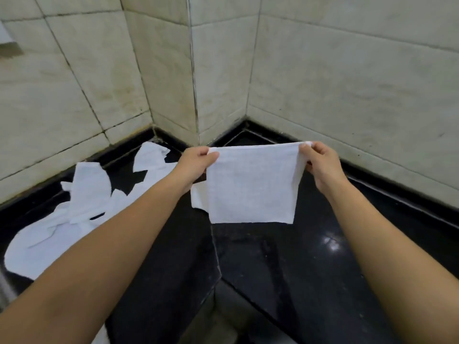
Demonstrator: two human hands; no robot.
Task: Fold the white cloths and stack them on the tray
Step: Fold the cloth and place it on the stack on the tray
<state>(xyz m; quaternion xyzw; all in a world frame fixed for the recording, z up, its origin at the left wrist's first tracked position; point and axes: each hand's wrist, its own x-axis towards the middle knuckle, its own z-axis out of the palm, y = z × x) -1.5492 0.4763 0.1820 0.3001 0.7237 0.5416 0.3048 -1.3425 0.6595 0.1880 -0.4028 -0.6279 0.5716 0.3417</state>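
Black polished counter (285, 269), tiled corner. White cloth (252, 184) hanging between left hand (196, 165) and right hand (320, 162), top corners pinched. Loose cloths (84, 194) heaped left.

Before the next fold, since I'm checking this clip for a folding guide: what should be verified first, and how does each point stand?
1. Left hand grips the cloth at its top left corner: ok.
2. Right hand grips the top right corner: ok.
3. Top edge held taut and level between the hands: ok.
4. Cloth hangs clear above the black counter, lower edge even: ok.
5. Tray for stacking is in sight: not ok, none shows in this view.
6. Pile of loose cloths on the left stays apart from the held one: cannot tell; one piece lies right behind its lower left edge.
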